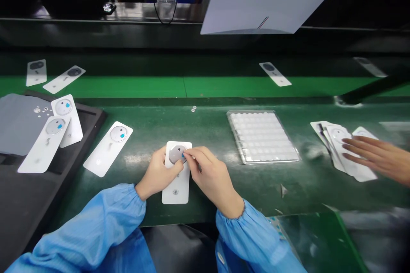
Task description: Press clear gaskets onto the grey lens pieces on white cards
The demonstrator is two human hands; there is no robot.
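your left hand (156, 175) is curled around the left edge of the white panel (175, 185), thumb lying across its face. the panel lies upright in front of you, near the edge of the green table (205, 130). your right hand (213, 175) is narrowed to a pinch, thumb and forefinger closed on the small blue tab (183, 155) at the panel's dark disc (175, 152); your fingertips partly cover it, so i can't tell whether its edge is lifted.
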